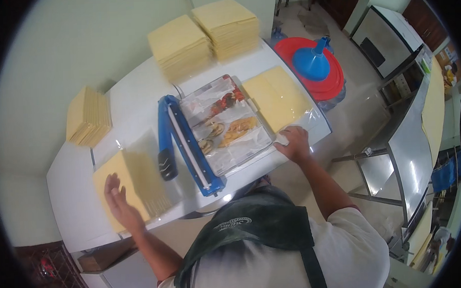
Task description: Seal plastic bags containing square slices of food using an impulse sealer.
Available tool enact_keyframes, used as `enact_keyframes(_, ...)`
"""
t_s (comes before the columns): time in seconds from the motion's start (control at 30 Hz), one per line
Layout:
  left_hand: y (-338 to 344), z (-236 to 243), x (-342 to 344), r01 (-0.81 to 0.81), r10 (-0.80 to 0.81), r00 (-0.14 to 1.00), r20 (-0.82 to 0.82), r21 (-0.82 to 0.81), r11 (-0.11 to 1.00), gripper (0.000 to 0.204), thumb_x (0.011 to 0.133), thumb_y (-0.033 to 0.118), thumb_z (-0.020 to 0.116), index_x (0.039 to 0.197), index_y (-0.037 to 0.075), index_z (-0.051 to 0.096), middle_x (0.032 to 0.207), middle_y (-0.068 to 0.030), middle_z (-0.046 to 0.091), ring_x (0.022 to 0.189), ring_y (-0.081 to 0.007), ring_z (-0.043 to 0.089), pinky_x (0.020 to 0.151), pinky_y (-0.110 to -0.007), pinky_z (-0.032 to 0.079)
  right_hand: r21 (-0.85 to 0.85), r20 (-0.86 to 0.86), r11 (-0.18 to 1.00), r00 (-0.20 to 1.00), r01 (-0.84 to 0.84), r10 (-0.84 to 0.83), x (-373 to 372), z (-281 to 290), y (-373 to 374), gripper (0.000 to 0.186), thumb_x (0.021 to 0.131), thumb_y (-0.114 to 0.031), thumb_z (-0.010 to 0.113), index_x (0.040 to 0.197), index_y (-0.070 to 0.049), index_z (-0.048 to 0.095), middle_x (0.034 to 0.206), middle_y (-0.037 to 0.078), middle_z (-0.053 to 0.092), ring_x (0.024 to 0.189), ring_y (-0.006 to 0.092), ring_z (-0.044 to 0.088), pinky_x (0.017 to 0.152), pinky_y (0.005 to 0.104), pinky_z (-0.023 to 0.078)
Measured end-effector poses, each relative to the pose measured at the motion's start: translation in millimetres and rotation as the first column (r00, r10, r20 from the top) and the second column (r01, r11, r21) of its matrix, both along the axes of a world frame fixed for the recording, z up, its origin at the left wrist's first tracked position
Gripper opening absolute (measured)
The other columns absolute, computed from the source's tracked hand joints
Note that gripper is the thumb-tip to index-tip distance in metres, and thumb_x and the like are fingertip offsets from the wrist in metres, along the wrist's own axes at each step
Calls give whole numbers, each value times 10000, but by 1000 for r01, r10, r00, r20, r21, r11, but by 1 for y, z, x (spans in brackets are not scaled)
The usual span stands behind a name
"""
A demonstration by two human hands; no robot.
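A: Pale green wall (113, 41) behind a white worktop (133, 107); tiled floor to the right. Landmark?

B: The blue bar sealer (190, 145), mid-worktop. Its near end lies just short of the front edge; its lever, with a black grip (166, 165), angles out along its left side.

A: Left of the sealer?

B: A wrapped yellow stack (134, 171), near corner at the front edge. The left hand (121, 203) is on or just over it, fingers loosely extended, slightly blurred; contact uncertain.

A: Right of the sealer?

B: First a flat printed panel (227, 123) with food pictures, close alongside. Past it, a low yellow stack (275, 98) under clear film (314, 121), which runs out toward the worktop's right end. The right hand (295, 144) is at that stack's near edge, fingers bent by a whitish bit; I cannot tell whether it is pinched.

A: Open room?

B: Widest bare patch: beyond and left of the sealer, between a leaning yellow pile (88, 117) and two tall piles (202, 37) at the back. Between lever and left stack, only a narrow strip. Off the worktop, beyond the right end: a blue funnel (309, 63) on a red lid (336, 90).
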State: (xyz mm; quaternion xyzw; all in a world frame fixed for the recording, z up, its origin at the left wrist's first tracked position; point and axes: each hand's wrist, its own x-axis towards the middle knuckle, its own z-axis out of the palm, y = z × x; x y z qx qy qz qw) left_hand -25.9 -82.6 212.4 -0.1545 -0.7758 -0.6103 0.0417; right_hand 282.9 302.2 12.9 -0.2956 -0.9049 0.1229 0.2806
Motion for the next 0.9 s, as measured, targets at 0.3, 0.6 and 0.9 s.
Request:
enact_keyframes(0.3,72,-51,23,-88,90,994,61,-37,995,384,1069,310,422,1317,43,545,1308,-100,600,1232,-226,540,1033,-382,396,182,-47,982,997,-47,57,-10,-16,2,122,753,-119,672,874,-109,660,951,37,633,955,245,576,871,424,396)
enact_keyframes(0.6,109,-191,-31,173,-255,894,368,242,955,382,1052,257,480,1359,34,525,1320,-118,575,1235,-187,535,1061,-340,422,382,-528,923,832,53,171,-64,51,104,98,802,56,516,828,-35,540,777,141,566,705,361,580,620,432,472)
enact_keyframes(0.9,139,-244,-54,190,-530,758,380,649,737,716,1073,502,130,1516,-28,319,1499,-174,424,1380,-247,405,1186,-359,260,85,-435,971,869,-222,237,-160,292,90,126,820,48,459,838,-10,570,797,156,637,728,353,621,620,388,496)
